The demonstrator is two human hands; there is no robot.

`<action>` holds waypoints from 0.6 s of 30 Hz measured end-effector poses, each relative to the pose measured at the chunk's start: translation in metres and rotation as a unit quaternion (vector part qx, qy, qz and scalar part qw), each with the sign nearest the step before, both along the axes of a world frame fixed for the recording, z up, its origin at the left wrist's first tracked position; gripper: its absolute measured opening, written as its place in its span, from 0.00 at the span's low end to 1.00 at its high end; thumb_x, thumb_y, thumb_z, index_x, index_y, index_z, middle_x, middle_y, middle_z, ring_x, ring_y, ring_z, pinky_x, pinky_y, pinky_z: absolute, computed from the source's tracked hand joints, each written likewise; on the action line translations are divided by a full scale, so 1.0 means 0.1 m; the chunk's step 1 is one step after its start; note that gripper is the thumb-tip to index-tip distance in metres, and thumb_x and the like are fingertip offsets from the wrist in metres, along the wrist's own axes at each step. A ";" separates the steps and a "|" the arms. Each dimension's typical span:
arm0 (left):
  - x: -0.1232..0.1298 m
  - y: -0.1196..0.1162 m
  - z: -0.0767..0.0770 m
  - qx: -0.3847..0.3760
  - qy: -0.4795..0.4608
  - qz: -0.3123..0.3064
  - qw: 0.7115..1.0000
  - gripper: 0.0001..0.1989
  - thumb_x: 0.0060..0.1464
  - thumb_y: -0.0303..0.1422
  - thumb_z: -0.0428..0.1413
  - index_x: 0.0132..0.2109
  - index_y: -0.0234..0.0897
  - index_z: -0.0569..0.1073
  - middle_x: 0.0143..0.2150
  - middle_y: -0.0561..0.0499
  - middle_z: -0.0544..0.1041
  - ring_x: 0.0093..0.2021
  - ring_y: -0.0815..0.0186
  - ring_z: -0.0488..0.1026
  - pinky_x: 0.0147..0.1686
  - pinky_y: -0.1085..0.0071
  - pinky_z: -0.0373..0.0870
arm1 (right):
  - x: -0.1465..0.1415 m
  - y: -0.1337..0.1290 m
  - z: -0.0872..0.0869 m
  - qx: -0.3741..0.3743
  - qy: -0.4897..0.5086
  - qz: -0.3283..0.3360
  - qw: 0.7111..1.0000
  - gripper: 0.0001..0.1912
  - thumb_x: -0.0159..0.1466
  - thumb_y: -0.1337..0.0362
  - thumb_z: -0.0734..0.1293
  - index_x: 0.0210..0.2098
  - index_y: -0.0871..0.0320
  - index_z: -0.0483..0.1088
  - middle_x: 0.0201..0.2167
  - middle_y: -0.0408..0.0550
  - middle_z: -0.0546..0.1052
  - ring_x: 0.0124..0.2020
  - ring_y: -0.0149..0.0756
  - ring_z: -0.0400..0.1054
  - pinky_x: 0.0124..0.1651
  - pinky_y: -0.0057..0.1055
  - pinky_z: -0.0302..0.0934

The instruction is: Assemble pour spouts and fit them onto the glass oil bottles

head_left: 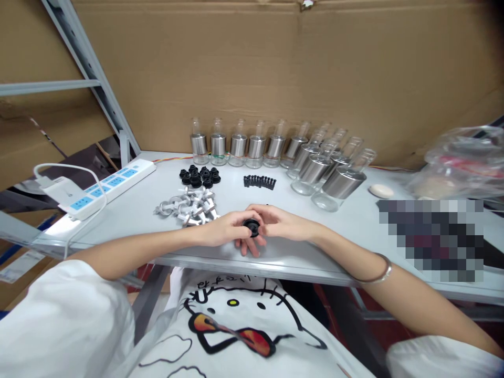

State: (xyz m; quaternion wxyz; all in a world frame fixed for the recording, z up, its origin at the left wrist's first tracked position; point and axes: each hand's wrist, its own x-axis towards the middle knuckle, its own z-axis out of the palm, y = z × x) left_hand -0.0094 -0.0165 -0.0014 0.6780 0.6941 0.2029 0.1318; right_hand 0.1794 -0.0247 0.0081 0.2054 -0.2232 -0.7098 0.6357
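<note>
Close to the table's front edge, my left hand (226, 228) and my right hand (281, 223) meet around a round black plastic cap (251, 227). Both hands grip it between thumb and fingers, its ringed face turned up toward me. Some fingers hang below it, and the cap's underside is hidden. Left of my hands lies a heap of silvery-white spout-like parts (197, 207). Behind that heap sits a cluster of similar black caps (199, 176). Small black tube-shaped pieces (260, 181) stand in a row beyond my hands.
Several glass bottles with metal sleeves (257, 147) line the back of the table (232, 191), curving forward on the right. A white power strip (114, 186) lies at left. A pale oval object (380, 191) and a clear plastic bag (452, 163) are at right. Cardboard (252, 63) walls the back.
</note>
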 end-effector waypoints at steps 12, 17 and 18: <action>-0.01 -0.02 0.05 -0.003 0.008 0.019 1.000 0.12 0.46 0.26 0.45 0.41 0.35 0.61 0.28 0.49 0.80 0.22 0.67 0.74 0.26 0.73 0.65 | -0.03 -0.01 -0.04 0.010 0.005 -0.025 1.000 0.10 0.53 0.68 0.60 0.36 0.58 0.58 0.22 0.38 0.71 0.22 0.28 0.64 0.27 0.25 0.56; -0.01 -0.05 0.08 0.008 0.015 0.024 1.000 0.12 0.45 0.26 0.45 0.40 0.35 0.62 0.28 0.49 0.80 0.22 0.68 0.74 0.26 0.73 0.64 | -0.05 -0.04 -0.02 0.007 0.000 -0.036 0.999 0.10 0.52 0.70 0.60 0.36 0.58 0.58 0.25 0.42 0.74 0.21 0.28 0.64 0.24 0.24 0.56; -0.01 -0.06 0.09 0.010 0.016 0.023 1.000 0.11 0.45 0.26 0.45 0.39 0.35 0.62 0.29 0.49 0.80 0.22 0.68 0.74 0.26 0.73 0.64 | -0.06 -0.04 -0.01 0.008 0.001 -0.035 0.999 0.10 0.52 0.71 0.60 0.35 0.58 0.58 0.25 0.42 0.75 0.21 0.28 0.65 0.24 0.24 0.56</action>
